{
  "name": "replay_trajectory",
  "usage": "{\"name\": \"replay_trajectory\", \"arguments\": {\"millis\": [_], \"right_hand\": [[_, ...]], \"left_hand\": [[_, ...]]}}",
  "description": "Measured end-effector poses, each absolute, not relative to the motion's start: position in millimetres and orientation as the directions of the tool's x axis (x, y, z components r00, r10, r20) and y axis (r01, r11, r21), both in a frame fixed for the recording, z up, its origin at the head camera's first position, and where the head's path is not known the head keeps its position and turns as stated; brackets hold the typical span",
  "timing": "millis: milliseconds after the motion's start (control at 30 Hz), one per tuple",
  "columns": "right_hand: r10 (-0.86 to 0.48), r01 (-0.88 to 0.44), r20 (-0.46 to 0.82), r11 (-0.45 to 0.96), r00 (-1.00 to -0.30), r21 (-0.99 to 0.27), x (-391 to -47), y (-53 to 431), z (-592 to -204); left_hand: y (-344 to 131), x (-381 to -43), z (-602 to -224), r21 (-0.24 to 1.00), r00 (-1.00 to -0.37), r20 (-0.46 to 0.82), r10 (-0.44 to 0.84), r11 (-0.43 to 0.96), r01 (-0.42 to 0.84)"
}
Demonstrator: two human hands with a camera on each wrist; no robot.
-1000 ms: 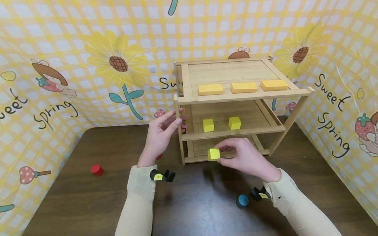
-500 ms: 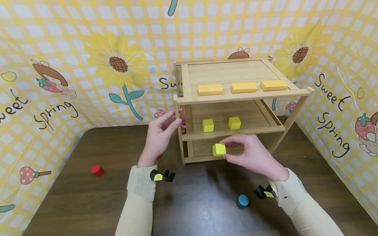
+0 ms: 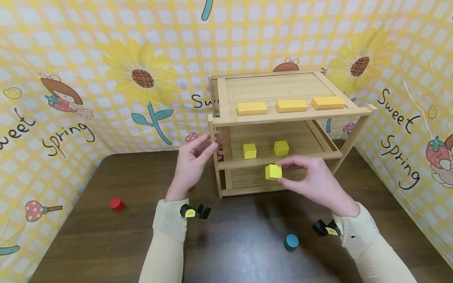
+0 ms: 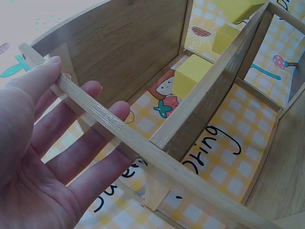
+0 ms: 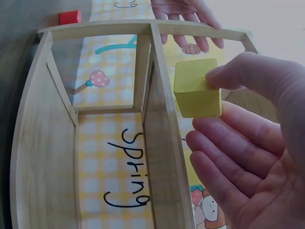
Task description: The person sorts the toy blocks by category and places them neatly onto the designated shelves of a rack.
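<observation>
A three-tier wooden shelf rack [image 3: 269, 87] stands right of centre. My left hand [image 3: 191, 163] grips its front left post [image 3: 217, 177]; in the left wrist view the thumb lies on the post and the fingers pass behind it. My right hand [image 3: 318, 182] pinches a yellow cube [image 3: 273, 172] between thumb and fingertips, just in front of and below the middle shelf's front edge. On that middle shelf sit two more yellow cubes, one on the left [image 3: 249, 151] and one further right [image 3: 281, 148]. In the right wrist view the held cube [image 5: 198, 88] appears beside a shelf edge.
Three yellow-orange rectangular blocks [image 3: 291, 105] lie in a row along the top shelf's front. A red cylinder [image 3: 117, 204] is on the dark table at left, with another red piece [image 3: 191, 188] partly hidden by the left wrist. A blue cylinder [image 3: 291, 242] stands in front.
The right hand has moved right and slightly up with the yellow cube, from the lower shelf's front towards the middle shelf's edge. My left hand has stayed on the post.
</observation>
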State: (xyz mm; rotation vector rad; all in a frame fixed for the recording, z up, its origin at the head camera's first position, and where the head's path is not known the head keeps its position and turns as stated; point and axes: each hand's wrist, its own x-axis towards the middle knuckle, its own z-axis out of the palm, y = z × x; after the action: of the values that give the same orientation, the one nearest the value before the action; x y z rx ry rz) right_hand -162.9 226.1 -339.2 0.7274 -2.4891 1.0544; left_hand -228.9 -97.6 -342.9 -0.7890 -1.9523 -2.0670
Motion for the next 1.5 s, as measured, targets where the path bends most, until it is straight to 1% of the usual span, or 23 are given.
{"name": "replay_trajectory", "arguments": {"millis": [233,467,733,1033,1233,1500], "right_hand": [[-0.286,-0.567,0.512,0.607,-0.810,-0.557,-160.3,234.5,-334.4],[-0.241,-0.526,0.500,0.631,-0.832,-0.570,-156.8,244.6,-329.1],[-0.220,-0.525,0.525,0.650,-0.822,-0.550,-154.7,254.9,-326.1],[-0.153,-0.468,0.509,0.669,-0.847,-0.577,-151.7,265.7,-322.7],[-0.128,-0.455,0.512,0.671,-0.849,-0.586,-150.3,273.1,-320.2],[-0.074,-0.406,0.504,0.699,-0.860,-0.589,-152.5,283.7,-316.5]], "left_hand": [[-97.0,-228.7,-343.4,0.868,-0.839,0.497,0.222,-0.119,0.482],[-97.3,-228.2,-344.1,0.870,-0.841,0.493,0.225,-0.125,0.476],[-97.2,-227.7,-343.7,0.871,-0.842,0.492,0.224,-0.114,0.478],[-97.8,-228.0,-344.0,0.871,-0.842,0.490,0.226,-0.108,0.479],[-97.7,-227.9,-343.1,0.870,-0.843,0.491,0.220,-0.083,0.485],[-97.8,-228.8,-343.1,0.870,-0.845,0.491,0.212,-0.069,0.488]]}}
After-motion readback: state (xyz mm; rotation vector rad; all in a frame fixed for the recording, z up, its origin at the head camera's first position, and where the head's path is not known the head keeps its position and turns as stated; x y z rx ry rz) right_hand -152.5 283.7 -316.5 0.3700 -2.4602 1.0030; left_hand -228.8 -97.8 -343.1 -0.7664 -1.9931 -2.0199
